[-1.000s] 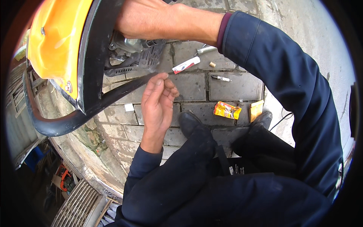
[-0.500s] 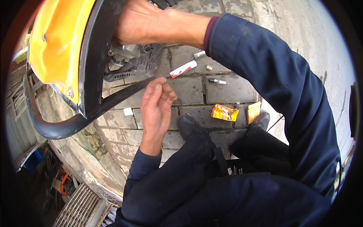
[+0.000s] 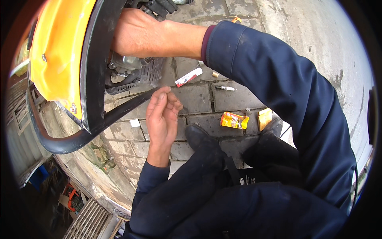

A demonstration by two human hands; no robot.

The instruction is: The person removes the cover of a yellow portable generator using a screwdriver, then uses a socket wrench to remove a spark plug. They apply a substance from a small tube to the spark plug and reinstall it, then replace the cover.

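My right hand (image 3: 137, 34) reaches behind the black frame edge of a machine with a yellow-orange panel (image 3: 59, 51). Its fingers are hidden there, over grey metal engine parts (image 3: 127, 63). My left hand (image 3: 162, 119) is raised palm up beside the end of the machine's black tube (image 3: 127, 107). Its fingers are loosely curled with the thumb close to the index finger, and no object shows in it. On the paving lie a spark plug (image 3: 225, 88), a white and red narrow box (image 3: 188, 77) and a small brass-coloured cylinder (image 3: 215, 74).
Near my boots lie a torn yellow packet (image 3: 234, 120) and a flat yellow piece (image 3: 264, 118). A white scrap (image 3: 135, 123) rests left of my left hand. A slatted wooden piece (image 3: 89, 219) and clutter fill the lower left beyond a stone edge.
My right hand and forearm have shifted left and slightly down in the view. The scene has shifted a little, and my left hand keeps nearly the same pose.
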